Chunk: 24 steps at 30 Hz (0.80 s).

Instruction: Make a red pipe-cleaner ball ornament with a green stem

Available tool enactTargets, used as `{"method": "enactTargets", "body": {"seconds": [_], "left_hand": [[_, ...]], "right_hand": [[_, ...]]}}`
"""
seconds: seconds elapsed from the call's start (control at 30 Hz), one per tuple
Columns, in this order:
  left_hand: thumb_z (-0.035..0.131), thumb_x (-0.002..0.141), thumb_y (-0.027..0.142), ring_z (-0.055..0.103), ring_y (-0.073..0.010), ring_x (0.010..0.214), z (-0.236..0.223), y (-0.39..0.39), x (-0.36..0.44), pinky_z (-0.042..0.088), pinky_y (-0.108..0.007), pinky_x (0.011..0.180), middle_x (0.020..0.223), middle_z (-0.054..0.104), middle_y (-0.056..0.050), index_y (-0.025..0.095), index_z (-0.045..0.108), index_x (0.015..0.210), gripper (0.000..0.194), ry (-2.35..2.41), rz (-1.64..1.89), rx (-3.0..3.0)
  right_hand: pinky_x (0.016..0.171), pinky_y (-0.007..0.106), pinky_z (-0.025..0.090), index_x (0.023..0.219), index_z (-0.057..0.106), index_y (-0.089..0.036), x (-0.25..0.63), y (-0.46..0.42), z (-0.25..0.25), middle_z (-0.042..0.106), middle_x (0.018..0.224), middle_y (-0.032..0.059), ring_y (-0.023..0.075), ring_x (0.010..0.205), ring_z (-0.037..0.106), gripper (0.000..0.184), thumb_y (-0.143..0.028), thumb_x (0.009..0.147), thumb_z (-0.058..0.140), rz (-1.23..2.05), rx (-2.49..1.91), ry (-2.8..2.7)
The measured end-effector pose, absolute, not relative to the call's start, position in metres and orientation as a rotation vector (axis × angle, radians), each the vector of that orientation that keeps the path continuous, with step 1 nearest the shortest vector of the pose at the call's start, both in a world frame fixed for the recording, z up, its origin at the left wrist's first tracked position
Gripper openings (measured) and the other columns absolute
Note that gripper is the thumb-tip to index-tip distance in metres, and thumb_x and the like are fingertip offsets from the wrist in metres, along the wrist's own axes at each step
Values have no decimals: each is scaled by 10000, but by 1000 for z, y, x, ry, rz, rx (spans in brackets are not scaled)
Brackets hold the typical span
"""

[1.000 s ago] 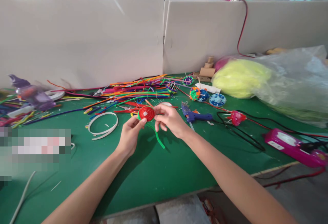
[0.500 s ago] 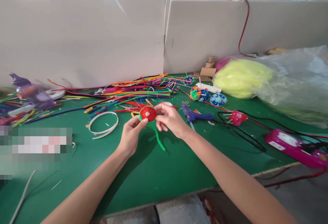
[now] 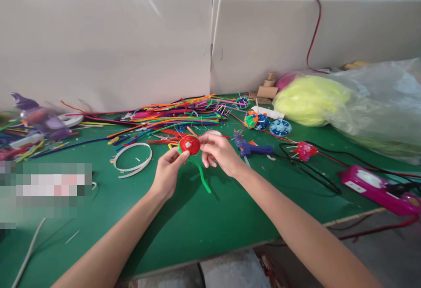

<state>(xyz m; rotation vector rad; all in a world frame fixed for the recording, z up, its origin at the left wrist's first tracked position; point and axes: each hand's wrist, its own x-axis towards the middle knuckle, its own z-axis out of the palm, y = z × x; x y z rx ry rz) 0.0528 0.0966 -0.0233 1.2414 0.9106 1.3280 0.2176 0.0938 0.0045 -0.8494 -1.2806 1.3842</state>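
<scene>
My left hand [image 3: 167, 171] pinches the lower left side of a red coiled pipe-cleaner disc [image 3: 194, 144], which has a whitish blob at its middle. At the disc's right edge, the thumb and forefinger of my right hand [image 3: 219, 152] are closed on the rim. Green fuzzy material shows by my left fingers, and a green pipe cleaner [image 3: 202, 176] hangs below the disc with its end free. The underside of the disc is hidden. Loose red pipe cleaners [image 3: 164, 138] lie just behind my hands.
A blue glue gun [image 3: 253, 148] lies right of my hands, with a red pipe-cleaner piece [image 3: 305, 151] beyond it. Further right is a magenta power strip [image 3: 375, 187]. A white strip coil [image 3: 133, 160] lies left. Piled pipe cleaners [image 3: 177, 114] and a bagged yellow bundle [image 3: 311, 99] are behind.
Almost nothing differs. Both hands keep hold of the red disc in nearly the same place, and the green pipe cleaner still hangs below it.
</scene>
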Motion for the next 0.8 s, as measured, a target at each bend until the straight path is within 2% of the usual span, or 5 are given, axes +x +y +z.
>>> {"method": "enactTargets", "body": {"seconds": [0.53, 0.8], "left_hand": [[782, 669, 356, 390, -109, 622, -20, 93, 57, 310, -248, 612, 598, 488, 35, 165, 664, 664, 224, 918, 1310, 1233], [782, 673, 355, 399, -103, 617, -21, 95, 54, 313, -246, 610, 653, 552, 20, 162, 700, 731, 217, 939, 1316, 1221]], "right_hand": [[285, 163, 256, 822, 539, -160, 216, 93, 4, 524, 446, -82, 59, 289, 448, 124, -189, 703, 514, 1293, -916, -1318], [295, 168, 250, 851, 575, -147, 218, 95, 2, 510, 388, -66, 75, 289, 441, 149, -245, 743, 546, 1317, -916, -1310]]}}
